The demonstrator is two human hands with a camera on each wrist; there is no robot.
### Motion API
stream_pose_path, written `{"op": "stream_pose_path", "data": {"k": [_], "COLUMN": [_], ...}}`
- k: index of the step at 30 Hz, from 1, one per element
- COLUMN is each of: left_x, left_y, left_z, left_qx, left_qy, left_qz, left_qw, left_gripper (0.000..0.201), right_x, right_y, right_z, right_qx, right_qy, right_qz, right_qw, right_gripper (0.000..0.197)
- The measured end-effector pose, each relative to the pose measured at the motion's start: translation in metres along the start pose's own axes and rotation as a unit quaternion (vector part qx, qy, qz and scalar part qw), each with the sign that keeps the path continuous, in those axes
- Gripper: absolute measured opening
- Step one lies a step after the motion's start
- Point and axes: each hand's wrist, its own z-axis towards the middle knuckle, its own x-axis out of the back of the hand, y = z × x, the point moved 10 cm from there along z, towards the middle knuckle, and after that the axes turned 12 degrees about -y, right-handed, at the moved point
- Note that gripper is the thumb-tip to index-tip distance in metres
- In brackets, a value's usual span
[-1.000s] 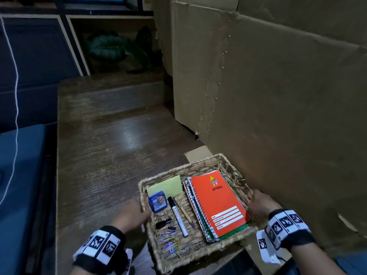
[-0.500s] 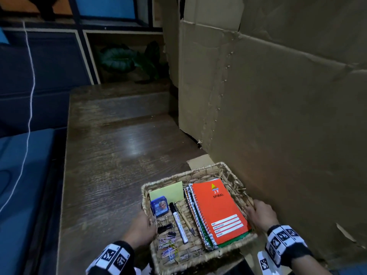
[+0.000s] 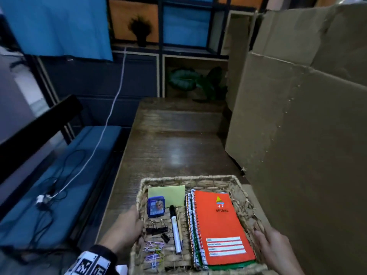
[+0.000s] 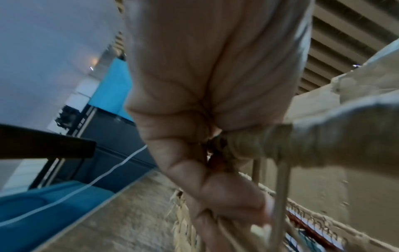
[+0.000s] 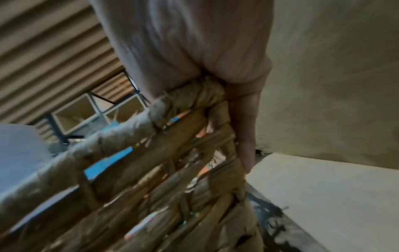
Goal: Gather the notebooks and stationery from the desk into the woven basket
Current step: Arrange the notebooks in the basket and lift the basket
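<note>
The woven basket [image 3: 190, 179] is lifted off the wooden desk [image 3: 174, 147], held at both sides. My left hand [image 3: 127, 228] grips its left rim [image 4: 306, 141], fingers curled under the weave. My right hand [image 3: 272, 247] grips the right rim [image 5: 134, 129]. Inside lie an orange spiral notebook [image 3: 220, 227] on top of other notebooks, a yellow notepad [image 3: 168, 193], a blue sharpener box [image 3: 155, 206], a white marker [image 3: 175, 229], black binder clips [image 3: 157, 230] and several coloured paper clips [image 3: 154, 253].
A tall cardboard sheet [image 3: 301, 135] stands close on the right. A blue padded bench [image 3: 45, 195] with a white cable [image 3: 111, 112] and a charger runs along the left. Shelving with plants is behind the desk.
The basket has come up and toward me in both hands, and the view has risen and swung left, showing more of the shelving and the bench.
</note>
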Motion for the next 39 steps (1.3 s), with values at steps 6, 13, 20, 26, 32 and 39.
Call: {"op": "stream_pose_path", "data": {"k": [6, 13, 20, 26, 32, 39], "left_x": [0.062, 0.147, 0.209, 0.249, 0.283, 0.297], "left_y": [-0.033, -0.036, -0.061, -0.069, -0.048, -0.033], "left_z": [-0.042, -0.064, -0.006, 0.07, 0.147, 0.244], "left_qx": [0.047, 0.065, 0.025, 0.014, 0.0, -0.026], "left_qy": [0.078, 0.158, 0.174, 0.137, 0.162, 0.2], "left_qz": [0.03, 0.046, -0.168, -0.156, -0.083, -0.066], "left_qw": [0.995, 0.984, 0.97, 0.978, 0.983, 0.977], "left_gripper": [0.027, 0.023, 0.027, 0.014, 0.019, 0.016], "right_x": [-0.003, 0.006, 0.021, 0.026, 0.018, 0.007], "right_y": [-0.075, -0.159, -0.222, -0.255, -0.275, -0.293], "right_z": [0.01, 0.026, 0.07, 0.12, 0.181, 0.261], "right_qx": [0.112, 0.182, 0.179, 0.14, 0.1, 0.059], "right_qy": [-0.019, -0.019, 0.027, 0.05, 0.046, 0.064], "right_qz": [0.017, 0.044, 0.078, 0.068, 0.062, 0.05], "right_qw": [0.993, 0.982, 0.98, 0.987, 0.992, 0.995], "right_gripper": [0.011, 0.022, 0.035, 0.036, 0.023, 0.022]}}
